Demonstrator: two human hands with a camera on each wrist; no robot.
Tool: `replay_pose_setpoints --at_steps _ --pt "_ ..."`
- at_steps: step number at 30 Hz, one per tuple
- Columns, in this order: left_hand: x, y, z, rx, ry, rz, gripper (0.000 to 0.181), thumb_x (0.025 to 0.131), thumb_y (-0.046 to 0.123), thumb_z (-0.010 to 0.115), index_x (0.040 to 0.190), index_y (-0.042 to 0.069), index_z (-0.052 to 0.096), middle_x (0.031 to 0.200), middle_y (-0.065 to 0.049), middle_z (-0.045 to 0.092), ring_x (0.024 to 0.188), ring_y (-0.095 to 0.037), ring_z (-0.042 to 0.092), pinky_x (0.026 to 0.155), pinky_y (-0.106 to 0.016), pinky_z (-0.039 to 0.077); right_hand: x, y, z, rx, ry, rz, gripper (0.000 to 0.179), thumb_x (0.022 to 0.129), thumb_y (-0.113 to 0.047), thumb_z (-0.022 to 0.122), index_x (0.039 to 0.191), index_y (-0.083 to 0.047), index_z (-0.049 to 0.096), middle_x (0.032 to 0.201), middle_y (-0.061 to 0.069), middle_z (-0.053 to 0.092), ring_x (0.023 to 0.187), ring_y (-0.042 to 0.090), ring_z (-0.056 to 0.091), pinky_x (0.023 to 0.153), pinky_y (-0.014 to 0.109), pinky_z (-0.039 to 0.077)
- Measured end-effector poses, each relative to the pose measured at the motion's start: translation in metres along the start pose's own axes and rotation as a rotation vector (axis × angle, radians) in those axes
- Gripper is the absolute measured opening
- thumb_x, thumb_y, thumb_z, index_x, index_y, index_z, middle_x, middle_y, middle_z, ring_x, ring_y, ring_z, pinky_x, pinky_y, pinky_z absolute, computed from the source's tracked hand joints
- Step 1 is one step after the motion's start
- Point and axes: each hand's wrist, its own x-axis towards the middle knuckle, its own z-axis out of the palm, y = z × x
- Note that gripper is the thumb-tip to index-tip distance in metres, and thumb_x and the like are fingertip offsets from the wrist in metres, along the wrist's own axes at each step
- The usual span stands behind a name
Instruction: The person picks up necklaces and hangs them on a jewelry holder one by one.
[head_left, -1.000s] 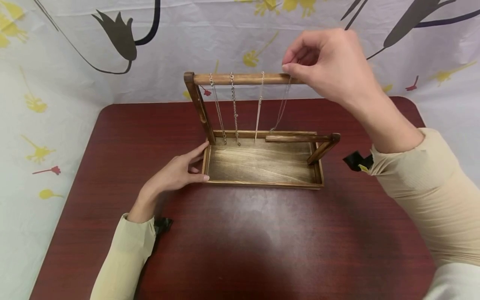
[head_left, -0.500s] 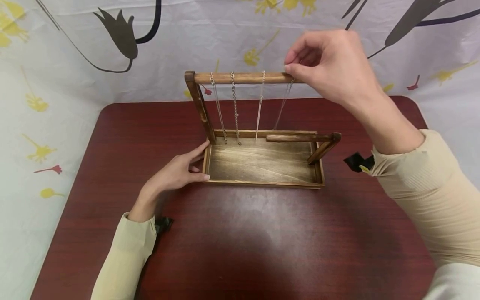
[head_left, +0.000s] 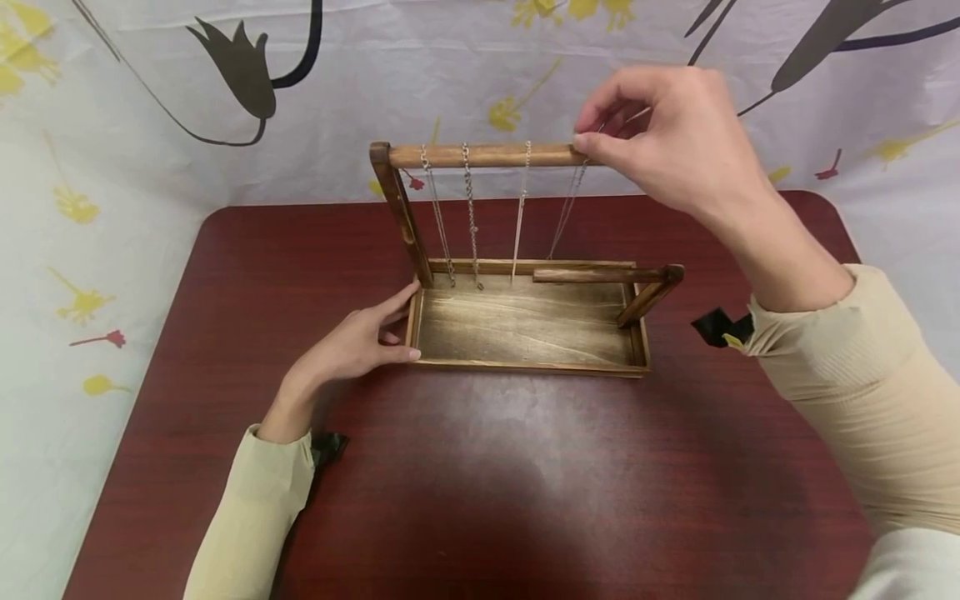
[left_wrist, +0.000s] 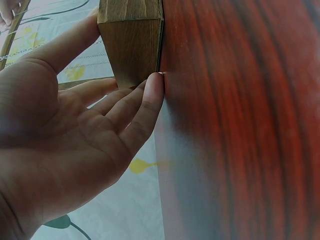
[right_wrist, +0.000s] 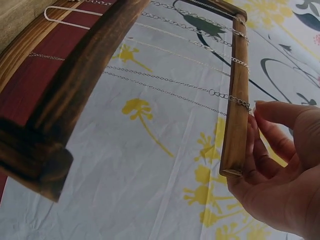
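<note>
A wooden necklace stand with a shallow tray base (head_left: 525, 325) sits on the table, its high bar (head_left: 495, 156) running above a shorter low bar (head_left: 600, 276). My left hand (head_left: 348, 342) grips the tray's left end, thumb at the front corner and fingers toward the back. In the left wrist view those fingers curve against the tray's end (left_wrist: 131, 50). Up at the high bar's right end, my right hand (head_left: 675, 137) pinches a thin silver chain necklace (right_wrist: 237, 100), which is draped over the bar. To its left hang three other silver chains, including a thicker one (head_left: 470, 200).
The dark red table (head_left: 480, 483) extends around the stand. Behind it and at both sides hangs a white cloth (head_left: 360, 75) printed with flowers. The low bar's upright (head_left: 640, 305) rises at the tray's right end.
My right hand has shifted slightly right along the high bar with the chain, whose lower part now hangs straighter. My left hand stays on the tray's end.
</note>
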Motion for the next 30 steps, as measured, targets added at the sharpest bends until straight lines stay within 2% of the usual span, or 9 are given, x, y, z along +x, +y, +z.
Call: replay_pose_setpoints --at_steps 8,15,22,28,30 --pt "-0.001 0.001 0.001 -0.004 -0.004 -0.007 0.097 0.088 0.029 0.078 0.16 0.033 0.013 0.153 -0.013 0.041 0.108 -0.025 0.067 0.096 -0.045 0.05 -0.004 0.007 0.0 0.055 -0.04 0.044 0.015 0.087 -0.026 0.078 0.094 -0.014 0.075 0.081 -0.005 0.069 0.073 0.01 0.064 0.065 0.02 0.043" --pt "-0.001 0.002 0.001 -0.008 -0.001 -0.005 0.098 0.088 0.028 0.078 0.16 0.034 0.013 0.153 -0.014 0.04 0.106 -0.025 0.067 0.096 -0.045 0.05 -0.005 0.013 0.001 0.088 -0.035 0.057 0.019 0.087 -0.031 0.078 0.099 -0.017 0.074 0.086 -0.005 0.07 0.076 0.009 0.065 0.067 0.02 0.044" --pt "-0.001 0.002 0.001 -0.003 0.0 -0.005 0.098 0.088 0.027 0.078 0.16 0.034 0.013 0.153 -0.013 0.04 0.105 -0.023 0.067 0.095 -0.044 0.051 -0.009 0.019 0.004 0.169 -0.044 0.085 0.031 0.087 -0.029 0.078 0.115 -0.021 0.068 0.102 -0.004 0.068 0.083 0.009 0.065 0.067 0.023 0.043" --pt "-0.001 0.003 0.001 0.001 0.004 -0.004 0.098 0.088 0.027 0.078 0.16 0.033 0.013 0.153 -0.013 0.041 0.104 -0.024 0.068 0.095 -0.044 0.051 -0.014 0.028 0.012 0.251 -0.091 0.141 0.044 0.089 -0.032 0.076 0.129 -0.024 0.061 0.114 0.0 0.063 0.092 0.012 0.062 0.073 0.025 0.041" --pt "-0.001 0.003 0.001 0.001 0.004 -0.003 0.098 0.088 0.027 0.078 0.16 0.033 0.013 0.153 -0.014 0.041 0.104 -0.024 0.068 0.094 -0.044 0.051 -0.014 0.031 0.014 0.332 -0.108 0.159 0.045 0.089 -0.029 0.075 0.131 -0.022 0.059 0.116 0.003 0.063 0.093 0.014 0.065 0.077 0.023 0.045"
